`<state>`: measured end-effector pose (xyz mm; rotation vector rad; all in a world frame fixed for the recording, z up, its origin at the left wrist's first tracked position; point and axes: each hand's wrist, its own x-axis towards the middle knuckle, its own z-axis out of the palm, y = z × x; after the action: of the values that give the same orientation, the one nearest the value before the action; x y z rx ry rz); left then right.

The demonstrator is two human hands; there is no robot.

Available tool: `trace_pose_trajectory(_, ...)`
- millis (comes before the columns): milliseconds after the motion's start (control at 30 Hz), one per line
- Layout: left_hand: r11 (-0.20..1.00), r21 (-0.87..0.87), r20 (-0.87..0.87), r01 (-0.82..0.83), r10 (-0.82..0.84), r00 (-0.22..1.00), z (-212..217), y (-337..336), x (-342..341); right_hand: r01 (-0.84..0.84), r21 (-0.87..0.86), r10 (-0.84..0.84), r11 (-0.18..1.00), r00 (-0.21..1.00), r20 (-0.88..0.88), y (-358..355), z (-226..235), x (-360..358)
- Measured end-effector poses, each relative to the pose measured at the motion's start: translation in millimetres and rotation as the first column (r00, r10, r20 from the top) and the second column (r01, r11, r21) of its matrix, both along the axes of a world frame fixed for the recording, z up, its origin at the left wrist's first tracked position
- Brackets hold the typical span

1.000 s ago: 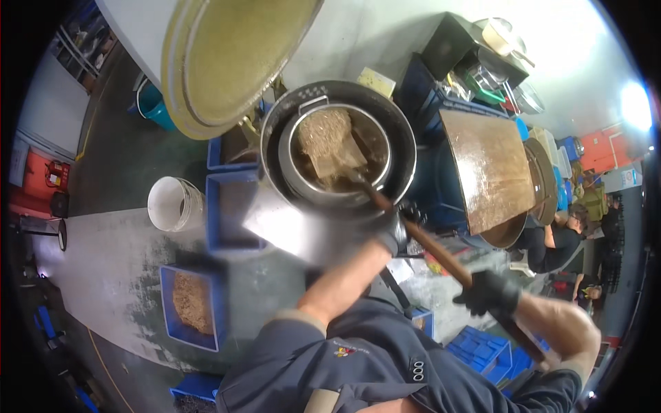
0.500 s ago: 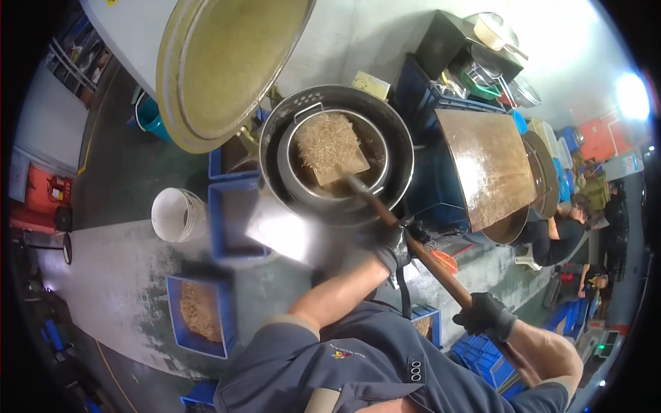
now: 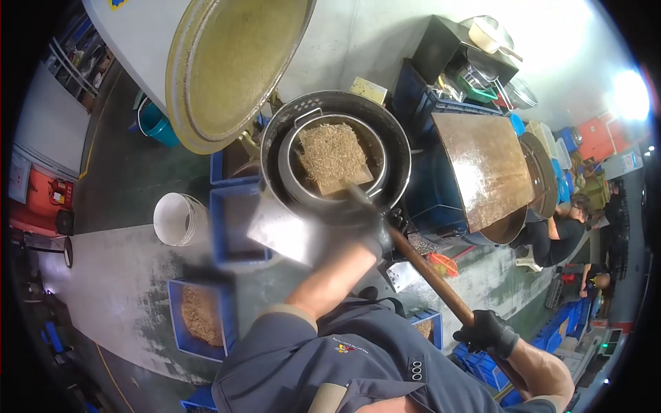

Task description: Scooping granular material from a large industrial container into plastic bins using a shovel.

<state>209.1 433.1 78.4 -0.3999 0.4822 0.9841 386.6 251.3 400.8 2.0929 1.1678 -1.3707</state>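
I hold a long wooden-handled shovel (image 3: 434,279) with both gloved hands. My left hand (image 3: 380,230), partly blurred, is closed round the shaft close to the blade. Farther back, at the lower right, my right hand (image 3: 486,332) grips the handle. A heap of tan, dry, straw-like bits (image 3: 333,155) covers the flat blade. That blade lies over the mouth of a silver metal pot (image 3: 288,180), which sits inside a bigger dark metal drum (image 3: 270,127) with holes near its rim. What is under the blade inside the pot is mostly hidden.
A large round lid (image 3: 237,69) stands tilted up behind the drum. To the left are a white bucket (image 3: 177,219) and a blue crate of tan bits (image 3: 201,316). A brown board (image 3: 482,168) covers part of a vessel at right. Farther right, a person (image 3: 561,230) sits.
The loaded blade has shifted slightly down and right over the pot. My left hand has moved a little to the left; the right hand has barely moved.
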Motion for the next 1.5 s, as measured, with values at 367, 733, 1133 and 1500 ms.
trace_pose_trajectory(367,0.999,0.033,0.061,0.017,-0.019,0.998,39.0,-20.4,8.5,-0.008,0.129,0.002,0.992,0.999,0.049,-39.8,14.7,11.8)
trace_pose_trajectory(733,0.886,0.279,0.212,-0.37,0.319,0.924,103.1,-61.1,34.7,-0.354,0.277,0.302,0.893,0.929,0.214,-53.1,69.6,61.3)
trace_pose_trajectory(1133,0.687,0.087,-0.029,-0.721,0.725,0.688,57.3,-237.5,-82.7,-0.701,0.351,0.709,0.621,0.693,0.129,-87.5,-24.5,23.9)
trace_pose_trajectory(1500,0.445,-0.186,-0.414,-0.876,0.773,0.48,-111.2,-457.3,-306.4,-0.967,0.213,0.979,0.137,0.099,-0.18,-124.3,-251.9,-191.2)
